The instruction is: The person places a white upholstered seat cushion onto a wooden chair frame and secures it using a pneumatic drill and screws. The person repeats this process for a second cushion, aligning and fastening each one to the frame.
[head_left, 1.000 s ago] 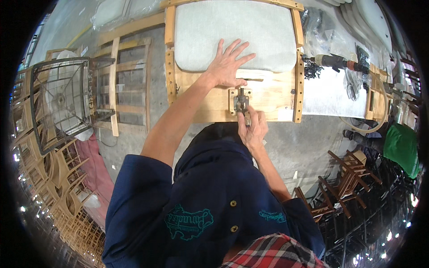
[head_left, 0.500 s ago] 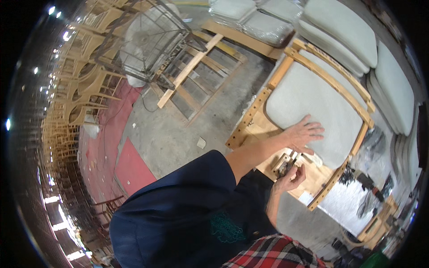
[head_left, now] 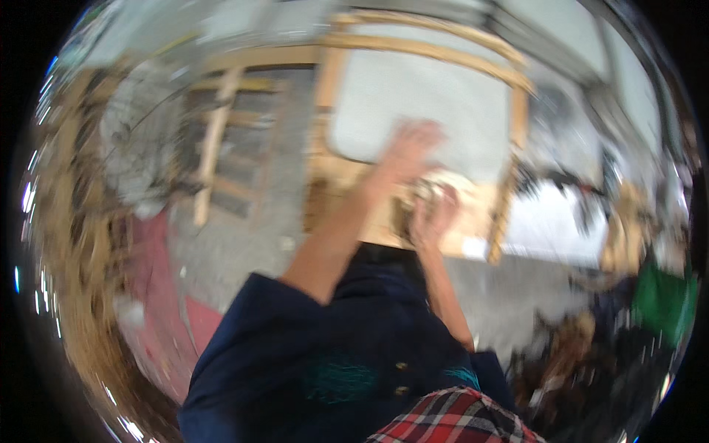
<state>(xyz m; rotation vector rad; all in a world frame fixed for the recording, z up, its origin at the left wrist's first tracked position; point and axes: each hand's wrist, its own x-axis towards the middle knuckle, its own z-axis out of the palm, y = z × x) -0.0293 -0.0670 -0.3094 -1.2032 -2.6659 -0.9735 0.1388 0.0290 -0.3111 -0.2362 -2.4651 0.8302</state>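
Since half a second ago the view has swung round, so the wooden frame (head_left: 347, 177) that ran slantwise toward the right now stands nearly square in the upper middle of the picture, and everything is smeared by motion. The left hand (head_left: 410, 148) lies on the lower edge of the grey-white cushion panel (head_left: 421, 96) set inside that frame, much as it did before; it looks spread flat, though the blur hides the fingers. Just below and to the right of it, the right hand (head_left: 436, 214) is at the frame's pale lower board, curled around something small; what it holds cannot be made out here. The two hands are close together, almost touching. Both forearms rise from the dark blue sleeves (head_left: 295, 347) at the lower middle, with a red plaid cloth (head_left: 450, 421) at the bottom edge. A second, ladder-like wooden frame (head_left: 214, 140) lies on the grey floor (head_left: 244, 244) at the upper left, and a reddish mat (head_left: 162, 310) shows at the lower left.
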